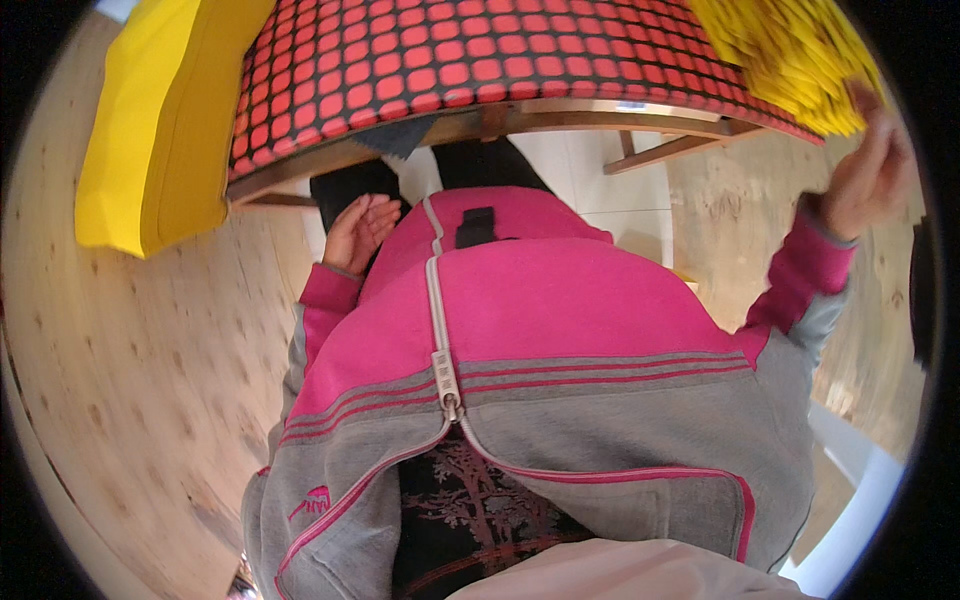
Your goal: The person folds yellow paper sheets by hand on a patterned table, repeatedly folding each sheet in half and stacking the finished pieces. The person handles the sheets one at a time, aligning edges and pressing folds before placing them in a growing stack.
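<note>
My left hand (364, 232) hangs beside my body at the left, below the table's near edge. Its palm faces up, the fingers are loosely bent, and nothing lies in it. On the right my raised right hand (868, 178) is a little blurred, with its fingers stretched out beside a pile of yellow folded pieces (800, 65). I see nothing held in it, and whether a fingertip touches the pile is unclear. The pile rests at the far right of a table covered with red-and-black checked cloth (480, 55).
A large yellow sheet-like piece (165, 130) hangs over the table's left end. Under the cloth runs a wooden table frame (560, 122), with a dark cloth corner (400, 135) hanging from it. Wooden boards (150, 370) cover the floor at the left.
</note>
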{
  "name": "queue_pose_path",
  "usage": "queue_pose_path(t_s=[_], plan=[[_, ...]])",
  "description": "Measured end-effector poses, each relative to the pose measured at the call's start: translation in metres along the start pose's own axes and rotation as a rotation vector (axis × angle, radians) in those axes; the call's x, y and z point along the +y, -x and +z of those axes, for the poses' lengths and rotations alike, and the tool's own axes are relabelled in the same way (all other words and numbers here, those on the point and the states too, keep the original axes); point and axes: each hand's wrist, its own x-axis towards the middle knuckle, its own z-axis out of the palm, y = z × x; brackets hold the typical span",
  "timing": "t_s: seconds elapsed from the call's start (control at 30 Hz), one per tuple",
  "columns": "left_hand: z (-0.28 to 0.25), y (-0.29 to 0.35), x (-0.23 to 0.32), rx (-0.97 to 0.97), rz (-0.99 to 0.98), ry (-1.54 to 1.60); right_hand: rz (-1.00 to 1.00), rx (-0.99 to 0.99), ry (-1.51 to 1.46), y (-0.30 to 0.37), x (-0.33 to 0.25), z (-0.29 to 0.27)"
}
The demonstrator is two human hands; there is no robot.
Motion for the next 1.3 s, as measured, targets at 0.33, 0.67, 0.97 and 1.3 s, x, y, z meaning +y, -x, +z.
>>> queue_pose_path(t_s=[0.33,0.67,0.97,1.3], plan=[[-0.016,0.043,0.010,0.034,0.185,0.078,-0.230,-1.065,-0.644,0.177,-0.141,0.209],[-0.046,0.083,-0.009,0.123,0.375,0.198,-0.247,-1.128,-0.246,0.181,-0.137,0.331],[-0.050,0.117,0.005,0.273,0.457,0.090,-0.393,-0.940,-0.240,0.194,-0.123,0.343],[-0.020,0.162,0.066,0.591,0.735,-0.194,-0.372,-1.081,-0.147,0.187,-0.132,0.332]])
